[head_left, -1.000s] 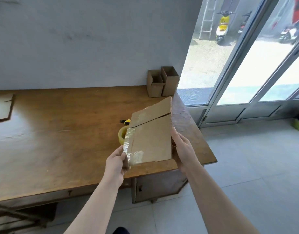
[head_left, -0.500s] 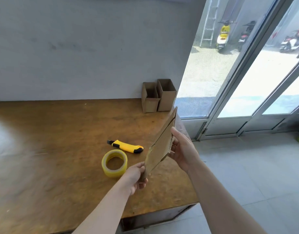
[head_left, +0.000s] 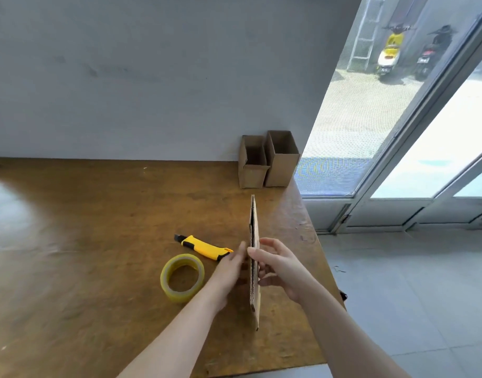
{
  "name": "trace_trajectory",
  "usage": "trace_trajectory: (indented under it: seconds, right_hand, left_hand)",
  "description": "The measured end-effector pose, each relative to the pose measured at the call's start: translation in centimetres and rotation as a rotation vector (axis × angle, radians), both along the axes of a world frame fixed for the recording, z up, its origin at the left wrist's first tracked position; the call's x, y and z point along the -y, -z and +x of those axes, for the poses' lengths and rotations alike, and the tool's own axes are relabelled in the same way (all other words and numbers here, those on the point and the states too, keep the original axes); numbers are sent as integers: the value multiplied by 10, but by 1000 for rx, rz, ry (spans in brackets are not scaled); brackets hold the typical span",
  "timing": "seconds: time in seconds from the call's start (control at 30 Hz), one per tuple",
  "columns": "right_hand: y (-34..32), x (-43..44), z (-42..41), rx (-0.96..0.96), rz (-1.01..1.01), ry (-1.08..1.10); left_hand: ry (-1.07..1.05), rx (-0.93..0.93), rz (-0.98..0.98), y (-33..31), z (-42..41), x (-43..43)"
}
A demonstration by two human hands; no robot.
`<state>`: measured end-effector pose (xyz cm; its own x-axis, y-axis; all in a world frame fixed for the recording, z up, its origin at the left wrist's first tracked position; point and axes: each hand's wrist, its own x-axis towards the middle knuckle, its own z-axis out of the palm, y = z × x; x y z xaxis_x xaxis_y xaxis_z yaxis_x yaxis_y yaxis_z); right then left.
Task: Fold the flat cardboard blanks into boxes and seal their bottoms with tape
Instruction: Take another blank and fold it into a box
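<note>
Over the near right of the wooden counter (head_left: 98, 241), the flat cardboard blank (head_left: 254, 222) stands edge-on, pinched by the right hand (head_left: 279, 271) with the left hand (head_left: 230, 270) flat against its left face; pushing opposite creases inward should open it squarely.

The bench (head_left: 98, 241) is brown wood, worn and scratched, with a soft sheen that catches pale glare at its left end. The cardboard blank (head_left: 254, 233) is matt brown corrugated board, its fluted core showing along the edge. The tape roll (head_left: 177, 295) is glossy, translucent yellowish plastic film. The knife (head_left: 204, 248) has a smooth yellow and black plastic body. The shorter box (head_left: 252, 174) and the taller box (head_left: 280, 170) are the same dull brown card. The wall (head_left: 152, 77) is matt grey paint, faintly smudged. The floor (head_left: 411, 282) is smooth pale tile, and the door frame (head_left: 392, 211) looks like pale metal.
</note>
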<state>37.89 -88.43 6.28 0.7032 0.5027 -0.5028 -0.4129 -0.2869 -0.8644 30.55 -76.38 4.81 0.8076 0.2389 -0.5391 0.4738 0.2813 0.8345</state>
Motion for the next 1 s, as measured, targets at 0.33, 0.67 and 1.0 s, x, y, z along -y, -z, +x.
trace_trajectory:
  seconds: [0.33, 0.67, 1.0]
  right_hand:
    - [-13, 15, 32, -84, -11, -200]
    - [-28, 11, 50, 312, -251, -231]
    - [-35, 22, 64, 487, -470, -207]
  left_hand:
    - [-52, 131, 296, -20, 23, -2]
    - [40, -37, 1070, -40, 34, 17]
    - [-83, -241, 1177, -56, 34, -28]
